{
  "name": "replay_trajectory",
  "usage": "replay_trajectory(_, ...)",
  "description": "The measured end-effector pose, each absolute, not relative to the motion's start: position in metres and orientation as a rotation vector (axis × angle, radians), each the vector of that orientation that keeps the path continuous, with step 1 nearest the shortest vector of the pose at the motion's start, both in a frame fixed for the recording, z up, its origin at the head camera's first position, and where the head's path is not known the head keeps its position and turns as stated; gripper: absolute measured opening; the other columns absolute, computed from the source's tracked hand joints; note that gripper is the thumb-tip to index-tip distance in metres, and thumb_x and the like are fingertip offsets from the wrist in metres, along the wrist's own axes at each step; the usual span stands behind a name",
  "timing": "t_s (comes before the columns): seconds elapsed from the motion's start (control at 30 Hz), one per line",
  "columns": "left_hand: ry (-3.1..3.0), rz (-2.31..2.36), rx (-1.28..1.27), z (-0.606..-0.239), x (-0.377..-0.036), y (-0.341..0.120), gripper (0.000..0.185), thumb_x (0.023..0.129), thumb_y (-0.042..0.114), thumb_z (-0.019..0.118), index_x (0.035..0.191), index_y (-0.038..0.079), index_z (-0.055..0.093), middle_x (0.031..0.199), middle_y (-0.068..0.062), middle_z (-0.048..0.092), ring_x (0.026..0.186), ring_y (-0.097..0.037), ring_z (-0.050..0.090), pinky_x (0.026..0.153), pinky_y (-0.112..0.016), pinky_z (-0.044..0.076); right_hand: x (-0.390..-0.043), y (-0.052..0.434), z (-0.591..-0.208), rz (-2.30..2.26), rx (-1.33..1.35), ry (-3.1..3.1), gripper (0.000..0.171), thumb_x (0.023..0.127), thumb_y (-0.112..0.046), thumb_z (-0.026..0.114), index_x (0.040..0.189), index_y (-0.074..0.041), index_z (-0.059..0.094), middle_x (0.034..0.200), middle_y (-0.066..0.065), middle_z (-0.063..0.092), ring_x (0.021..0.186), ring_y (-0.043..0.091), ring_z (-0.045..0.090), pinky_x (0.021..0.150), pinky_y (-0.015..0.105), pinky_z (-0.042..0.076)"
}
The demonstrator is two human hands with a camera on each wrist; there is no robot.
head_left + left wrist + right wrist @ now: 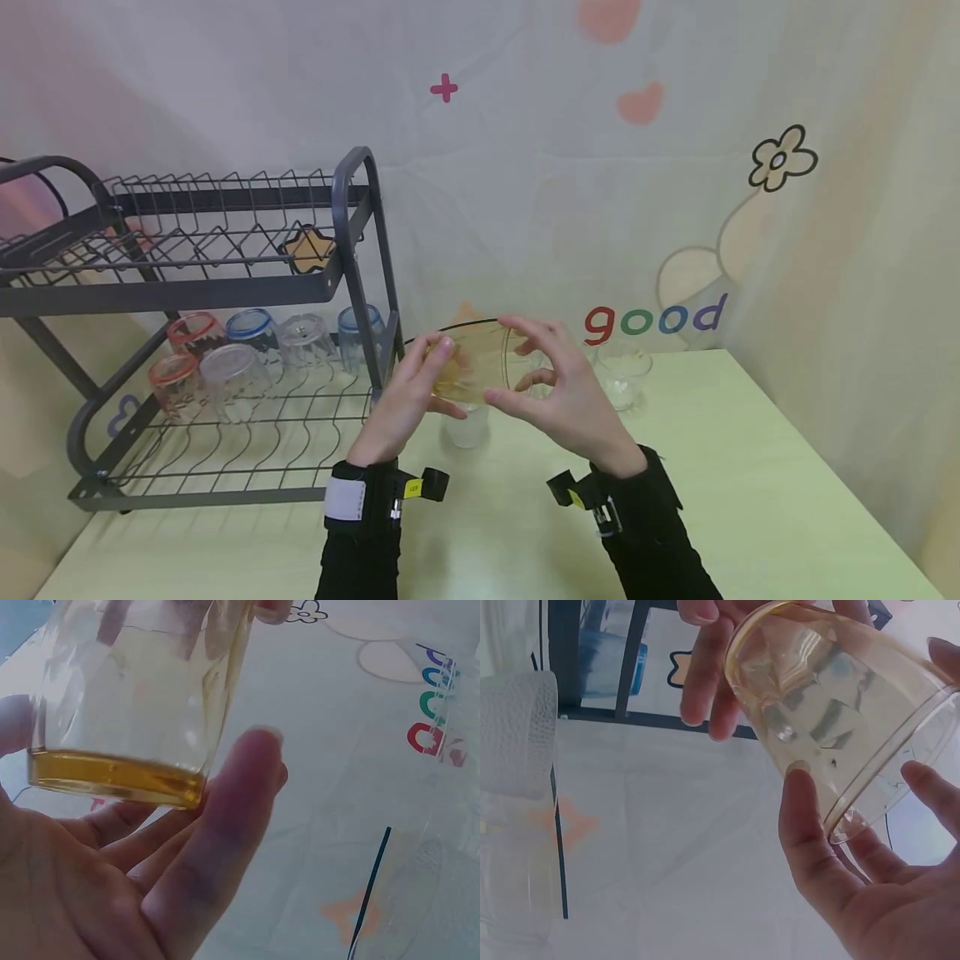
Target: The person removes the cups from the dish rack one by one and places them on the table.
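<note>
Both hands, left [401, 400] and right [566, 392], cradle our amber cup [476, 362] sideways (mid-carry, we judge); next comes setting it among the rack [225, 400] glasses.

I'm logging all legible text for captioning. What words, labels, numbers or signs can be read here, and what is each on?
"good": coloured letters printed on the backdrop cloth behind the table.
"+": a pink plus sign on the same cloth, higher up.
Yellow tags on the wrist cameras: too small to read.
The amber glass held by both hands: no text visible.
</note>
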State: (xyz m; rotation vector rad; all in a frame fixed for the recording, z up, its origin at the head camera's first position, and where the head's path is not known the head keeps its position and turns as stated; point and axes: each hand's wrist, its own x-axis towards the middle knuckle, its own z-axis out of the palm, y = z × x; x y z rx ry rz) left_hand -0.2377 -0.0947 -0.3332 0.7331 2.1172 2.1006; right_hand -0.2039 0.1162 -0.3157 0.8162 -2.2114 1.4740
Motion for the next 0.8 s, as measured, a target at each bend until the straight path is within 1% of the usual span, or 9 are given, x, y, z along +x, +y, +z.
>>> replay_trajectory(0.03,2.131,2.096,0.732,-0.334,-0.239,-0.094,0.044,0.104,0.044,0.042,0.132,0.009,0.042,0.128,-0.017,0.047,0.104,-0.034,0.057,0.069,-0.043,0.058,-0.204,0.117,-0.316,1.461,0.809,-2.218,0.072,0.08,-0.018,0.083,0.142,-0.028,0.049,0.133,0.0,0.044,0.111,0.018,0.045,0.078,0.036,0.057)
replay_trajectory(0.13,2.217,2.087,0.738,-0.335,-0.24,-0.093,0.045,0.103,0.043,0.046,0.134,0.01,0.046,0.127,-0.014,0.051,0.105,-0.033,0.058,0.073,-0.045,0.058,-0.204,0.121,-0.315,1.432,0.8,-2.23,0.071,0.079,-0.019,0.084,0.141,-0.029,0.051,0.133,0.0,0.044,0.11,0.018,0.045,0.077,0.035,0.057)
replay_trajectory(0.23,2.425,2.056,0.709,-0.335,-0.24,-0.092,0.045,0.1,0.043,0.053,0.133,0.012,0.052,0.126,-0.008,0.057,0.111,-0.028,0.058,0.083,-0.043,0.055,-0.206,0.125,-0.314,1.39,0.796,-2.253,0.07,0.079,-0.021,0.084,0.14,-0.029,0.052,0.132,0.002,0.045,0.109,0.017,0.046,0.077,0.035,0.057)
replay_trajectory(0.3,2.539,2.041,0.693,-0.334,-0.239,-0.093,0.043,0.099,0.041,0.057,0.131,0.013,0.055,0.126,-0.005,0.059,0.112,-0.023,0.058,0.084,-0.043,0.054,-0.207,0.127,-0.313,1.359,0.794,-2.272,0.07,0.079,-0.023,0.084,0.14,-0.029,0.052,0.132,0.002,0.045,0.109,0.018,0.046,0.076,0.035,0.057)
replay_trajectory(0.37,2.621,2.023,0.681,-0.333,-0.238,-0.094,0.039,0.098,0.038,0.059,0.128,0.013,0.058,0.123,-0.003,0.06,0.111,-0.019,0.059,0.083,-0.04,0.055,-0.208,0.13,-0.312,1.344,0.783,-2.285,0.07,0.079,-0.024,0.084,0.14,-0.029,0.052,0.131,0.001,0.044,0.109,0.02,0.047,0.076,0.035,0.057)
replay_trajectory(0.47,2.659,2.028,0.699,-0.332,-0.237,-0.097,0.033,0.099,0.032,0.06,0.125,0.012,0.059,0.12,-0.003,0.062,0.107,-0.018,0.061,0.073,-0.037,0.058,-0.208,0.134,-0.31,1.345,0.758,-2.289,0.069,0.079,-0.026,0.084,0.14,-0.031,0.052,0.129,-0.001,0.045,0.11,0.02,0.047,0.075,0.036,0.057)
replay_trajectory(0.57,2.705,2.053,0.717,-0.331,-0.235,-0.1,0.026,0.1,0.026,0.059,0.121,0.01,0.061,0.114,-0.005,0.064,0.101,-0.018,0.063,0.07,-0.033,0.058,-0.208,0.139,-0.308,1.352,0.734,-2.293,0.069,0.078,-0.027,0.084,0.139,-0.032,0.052,0.129,-0.001,0.045,0.109,0.018,0.047,0.075,0.036,0.057)
replay_trajectory(0.7,2.721,2.18,0.727,-0.33,-0.231,-0.106,0.02,0.1,0.019,0.059,0.115,0.006,0.063,0.104,-0.008,0.066,0.093,-0.017,0.063,0.066,-0.031,0.057,-0.212,0.144,-0.31,1.363,0.703,-2.316,0.071,0.078,-0.028,0.085,0.14,-0.033,0.051,0.13,-0.001,0.045,0.11,0.016,0.046,0.076,0.036,0.057)
replay_trajectory(0.8,2.735,2.231,0.716,-0.329,-0.228,-0.112,0.018,0.1,0.018,0.058,0.112,0.005,0.064,0.098,-0.008,0.067,0.086,-0.016,0.063,0.064,-0.029,0.056,-0.215,0.15,-0.313,1.351,0.672,-2.344,0.071,0.078,-0.029,0.084,0.141,-0.032,0.05,0.131,-0.003,0.045,0.111,0.016,0.047,0.078,0.034,0.056)
